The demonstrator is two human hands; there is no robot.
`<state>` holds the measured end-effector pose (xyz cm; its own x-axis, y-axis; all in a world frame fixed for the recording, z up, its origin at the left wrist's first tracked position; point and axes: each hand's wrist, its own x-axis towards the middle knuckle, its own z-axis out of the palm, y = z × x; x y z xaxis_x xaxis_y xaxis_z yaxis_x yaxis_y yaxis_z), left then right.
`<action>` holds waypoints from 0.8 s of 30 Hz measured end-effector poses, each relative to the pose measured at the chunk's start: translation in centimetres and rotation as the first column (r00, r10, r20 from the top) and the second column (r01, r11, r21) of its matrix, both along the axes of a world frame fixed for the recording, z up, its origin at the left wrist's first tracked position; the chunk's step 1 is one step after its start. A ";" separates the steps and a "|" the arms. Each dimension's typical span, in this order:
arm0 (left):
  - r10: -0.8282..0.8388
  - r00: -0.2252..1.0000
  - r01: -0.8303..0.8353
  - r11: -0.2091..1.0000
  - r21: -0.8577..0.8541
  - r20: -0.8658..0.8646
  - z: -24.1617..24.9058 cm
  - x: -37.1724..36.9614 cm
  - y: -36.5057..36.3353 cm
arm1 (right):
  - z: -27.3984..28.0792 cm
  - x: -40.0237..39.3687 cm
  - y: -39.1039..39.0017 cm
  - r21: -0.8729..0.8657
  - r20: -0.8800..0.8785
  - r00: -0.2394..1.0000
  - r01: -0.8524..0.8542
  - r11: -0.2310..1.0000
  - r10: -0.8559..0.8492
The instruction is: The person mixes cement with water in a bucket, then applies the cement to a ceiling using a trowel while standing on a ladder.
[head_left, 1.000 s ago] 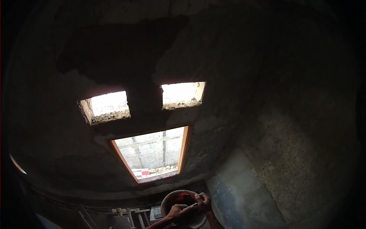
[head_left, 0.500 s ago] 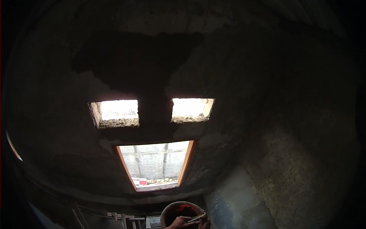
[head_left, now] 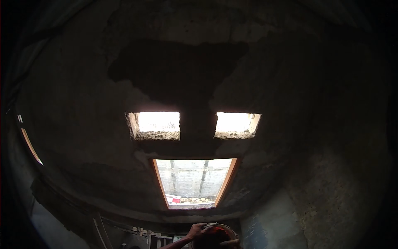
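A round bucket, reddish inside and dark in the middle, is cut off by the bottom edge of the view. My left hand reaches in from the lower left and lies at the bucket's upper left rim. Its fingers look bent around a pale, narrow shape, too dim to identify. Low at the bucket's right side, a brownish form may be my right hand; its fingers cannot be made out.
Ahead rises a dark wall with a darker patch, two rough-edged openings and a wood-framed window below. Wooden pieces stand at the lower left. A blotchy wall is on the right.
The view has swung left, so the wall openings sit further right. My left hand has gone from inside the bucket's front up to its far left rim, apart from the right side.
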<state>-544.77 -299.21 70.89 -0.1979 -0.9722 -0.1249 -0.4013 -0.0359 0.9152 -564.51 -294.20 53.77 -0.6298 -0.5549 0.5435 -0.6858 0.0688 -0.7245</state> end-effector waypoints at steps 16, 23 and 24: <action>0.019 0.915 0.019 0.996 -0.091 0.403 -9.6 2.8 -1.4 | 2.8 -3.0 8.0 0.352 0.360 0.928 -0.227 0.908 0.093; 0.042 0.943 0.028 0.978 -0.205 0.330 -9.9 3.1 -1.9 | 4.5 -3.3 7.5 0.521 0.333 0.940 -0.250 0.816 0.076; 0.054 0.938 0.011 0.982 -0.187 0.342 -9.9 3.0 -1.9 | 5.1 -3.5 7.4 0.562 0.325 0.940 -0.277 0.779 0.100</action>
